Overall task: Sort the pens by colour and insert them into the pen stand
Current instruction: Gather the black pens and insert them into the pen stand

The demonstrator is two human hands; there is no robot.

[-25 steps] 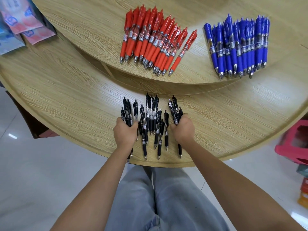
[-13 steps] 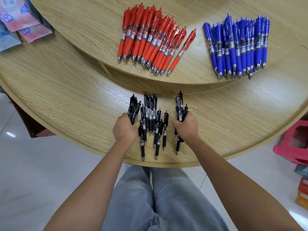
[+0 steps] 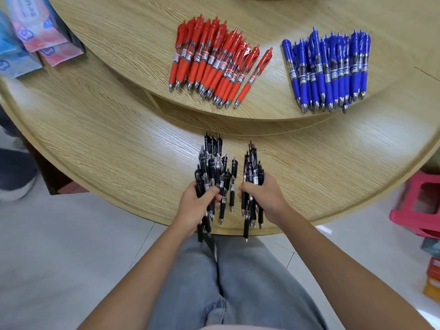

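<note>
Black pens (image 3: 215,163) lie bunched near the front edge of the lower wooden tier (image 3: 119,148). My left hand (image 3: 194,207) grips a bundle of them, tips hanging over the edge. My right hand (image 3: 266,198) grips a second bundle of black pens (image 3: 252,163). A few black pens lie loose between the hands. On the upper tier (image 3: 273,25) a pile of red pens (image 3: 214,60) lies in the middle and a pile of blue pens (image 3: 331,67) to the right. No pen stand is in view.
Pink and blue packets (image 3: 35,41) sit at the far left of the table. A pink plastic stool (image 3: 419,206) stands on the floor to the right, with orange boxes (image 3: 432,279) near it. A shoe (image 3: 16,182) shows at the left floor.
Both hands have drawn the spread black pens inward into two tighter bundles and slid them closer to the table's front edge; some tips now hang over it.
</note>
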